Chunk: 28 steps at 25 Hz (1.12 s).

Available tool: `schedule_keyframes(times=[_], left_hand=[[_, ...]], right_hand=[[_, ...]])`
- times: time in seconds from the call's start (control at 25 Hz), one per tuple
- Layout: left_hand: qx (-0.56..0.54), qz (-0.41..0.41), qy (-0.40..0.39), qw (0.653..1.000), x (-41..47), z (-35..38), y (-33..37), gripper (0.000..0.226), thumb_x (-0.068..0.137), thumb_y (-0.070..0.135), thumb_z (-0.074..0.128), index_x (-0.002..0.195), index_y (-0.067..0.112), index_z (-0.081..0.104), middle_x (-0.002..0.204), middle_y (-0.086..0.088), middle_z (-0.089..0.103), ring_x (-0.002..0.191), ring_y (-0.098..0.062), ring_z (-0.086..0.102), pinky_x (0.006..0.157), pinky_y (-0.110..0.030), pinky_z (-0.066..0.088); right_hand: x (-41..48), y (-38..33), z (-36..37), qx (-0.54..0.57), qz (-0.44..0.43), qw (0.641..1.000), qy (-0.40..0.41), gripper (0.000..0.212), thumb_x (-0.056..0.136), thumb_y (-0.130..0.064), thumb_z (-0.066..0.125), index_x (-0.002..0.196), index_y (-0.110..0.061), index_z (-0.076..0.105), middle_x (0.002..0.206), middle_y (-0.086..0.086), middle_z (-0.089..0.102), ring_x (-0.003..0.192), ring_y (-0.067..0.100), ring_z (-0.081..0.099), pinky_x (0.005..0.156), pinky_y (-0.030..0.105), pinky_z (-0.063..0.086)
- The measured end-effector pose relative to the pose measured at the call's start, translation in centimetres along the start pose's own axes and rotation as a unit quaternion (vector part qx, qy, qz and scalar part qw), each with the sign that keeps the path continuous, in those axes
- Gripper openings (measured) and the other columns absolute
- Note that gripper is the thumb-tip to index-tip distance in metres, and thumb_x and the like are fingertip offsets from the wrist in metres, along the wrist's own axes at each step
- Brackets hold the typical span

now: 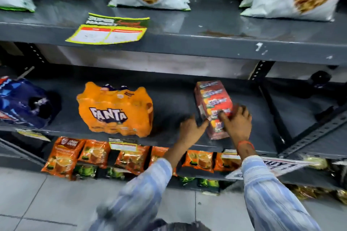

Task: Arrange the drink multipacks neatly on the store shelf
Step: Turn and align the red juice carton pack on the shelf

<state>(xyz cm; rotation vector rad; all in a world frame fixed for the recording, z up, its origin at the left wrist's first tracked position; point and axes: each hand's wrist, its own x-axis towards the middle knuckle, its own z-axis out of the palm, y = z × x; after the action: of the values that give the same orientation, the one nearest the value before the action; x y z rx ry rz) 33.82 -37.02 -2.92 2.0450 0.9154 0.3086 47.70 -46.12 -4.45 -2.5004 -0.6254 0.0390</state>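
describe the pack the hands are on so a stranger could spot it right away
Look at the middle shelf, right of the orange Fanta pack. The red pack lies there between the left hand and right hand. It is the only boxy red one, with a column of small labels.

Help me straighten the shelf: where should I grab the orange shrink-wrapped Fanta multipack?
Take the orange shrink-wrapped Fanta multipack by its two short ends, reaching in from the front of the grey metal shelf. It sits skewed with bare shelf either side, so both hands probably fit.
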Motion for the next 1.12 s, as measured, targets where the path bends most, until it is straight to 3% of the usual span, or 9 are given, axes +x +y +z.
schedule_keyframes(times=[0.08, 0.24, 0.36, 0.52, 0.64, 0.72, 0.8, 0.92, 1.12], left_hand=[[-0.088, -0.095, -0.07, 0.989, 1.8, 2.9, 0.6, 0.067, 0.075, 0.056, 0.05, 0.104, -0.003, 0.064, 0.108, -0.028, 0.068, 0.107, -0.037, 0.063, 0.081, -0.035, 0.046], [-0.28, -0.176, -0.052, 0.942, 5.9, 6.6, -1.2, 0.088, 0.033, 0.061, 0.084, 0.098, 0.002, 0.072, 0.105, -0.02, 0.073, 0.102, -0.032, 0.068, 0.091, -0.045, 0.054], [-0.369, -0.232, -0.048, 0.899, 6.6, 7.3, -1.7, 0.069, 0.048, 0.03, 0.092, 0.107, 0.003, 0.069, 0.113, -0.019, 0.069, 0.109, -0.034, 0.065, 0.097, -0.048, 0.052], [-0.367, -0.209, -0.005, 0.906, 8.0, 9.4, -2.8, 0.095, 0.029, 0.061, 0.089, 0.11, 0.02, 0.062, 0.113, -0.009, 0.07, 0.107, -0.032, 0.065, 0.093, -0.05, 0.053], [-0.407, -0.146, -0.012, 0.902, 4.8, 5.7, 3.0, 0.084, 0.044, 0.028, 0.092, 0.116, 0.006, 0.055, 0.114, -0.013, 0.069, 0.103, -0.03, 0.067, 0.092, -0.05, 0.054], [-0.374, -0.12, -0.005, 0.92, 4.9, 4.6, 4.9, 0.083, 0.044, 0.02, 0.089, 0.115, 0.005, 0.049, 0.117, -0.015, 0.067, 0.104, -0.03, 0.066, 0.093, -0.05, 0.053], [-0.248, -0.076, -0.009, 0.966, 5.6, 3.5, 6.2, 0.083, 0.04, 0.028, 0.086, 0.112, 0.012, 0.048, 0.118, -0.015, 0.065, 0.105, -0.032, 0.064, 0.093, -0.047, 0.053], [0.077, 0.033, -0.069, 0.994, 5.7, 0.6, 7.1, 0.09, 0.051, 0.026, 0.086, 0.129, 0.017, 0.042, 0.126, -0.016, 0.059, 0.114, -0.037, 0.058, 0.094, -0.043, 0.05], [0.153, 0.036, -0.087, 0.984, 5.0, -1.5, 5.6, 0.116, 0.06, 0.039, 0.084, 0.148, 0.018, 0.012, 0.141, -0.014, 0.05, 0.127, -0.037, 0.049, 0.101, -0.048, 0.045]], right_hand=[[0.7, 1.1, -0.7, 0.074, 0.071, 0.99, -0.102, 0.065, 0.08, -0.06, 0.058, 0.116, -0.006, 0.054, 0.121, 0.024, 0.062, 0.114, 0.042, 0.056, 0.095, 0.045, 0.043], [0.5, 1.4, -1.4, 0.2, 0.106, 0.97, -0.086, 0.052, 0.079, -0.058, 0.062, 0.103, -0.011, 0.065, 0.109, 0.019, 0.07, 0.106, 0.039, 0.062, 0.088, 0.039, 0.045], [0.2, 1.9, -0.8, 0.247, 0.135, 0.957, -0.063, 0.05, 0.08, -0.057, 0.062, 0.102, -0.013, 0.068, 0.104, 0.015, 0.073, 0.101, 0.036, 0.065, 0.089, 0.038, 0.046], [0.6, 2.8, -0.4, 0.367, 0.188, 0.91, -0.05, 0.04, 0.074, -0.055, 0.068, 0.074, -0.015, 0.069, 0.077, 0.004, 0.077, 0.077, 0.025, 0.071, 0.083, 0.044, 0.056], [1.3, 3.0, -1.1, 0.422, 0.196, 0.882, -0.07, 0.027, 0.09, -0.035, 0.06, 0.077, -0.012, 0.066, 0.072, 0.003, 0.073, 0.065, 0.015, 0.071, 0.069, 0.035, 0.058], [2.2, 3.6, -1.3, 0.274, 0.162, 0.945, -0.078, 0.04, 0.096, -0.036, 0.047, 0.094, -0.003, 0.069, 0.1, 0.023, 0.07, 0.101, 0.034, 0.064, 0.095, 0.043, 0.047], [2.6, 3.7, -1.6, 0.173, 0.133, 0.974, -0.056, 0.041, 0.099, -0.029, 0.039, 0.11, 0.001, 0.064, 0.117, 0.031, 0.061, 0.121, 0.041, 0.046, 0.105, 0.042, 0.027], [3.7, 4.3, -1.6, 0.203, 0.121, 0.971, -0.025, 0.036, 0.1, -0.022, 0.036, 0.12, 0.002, 0.055, 0.124, 0.034, 0.056, 0.123, 0.043, 0.042, 0.101, 0.039, 0.029], [6.6, 4.1, -2.9, 0.355, 0.145, 0.923, -0.004, 0.056, 0.093, -0.048, 0.043, 0.134, -0.011, 0.047, 0.141, 0.016, 0.046, 0.131, 0.03, 0.043, 0.114, 0.042, 0.03]])
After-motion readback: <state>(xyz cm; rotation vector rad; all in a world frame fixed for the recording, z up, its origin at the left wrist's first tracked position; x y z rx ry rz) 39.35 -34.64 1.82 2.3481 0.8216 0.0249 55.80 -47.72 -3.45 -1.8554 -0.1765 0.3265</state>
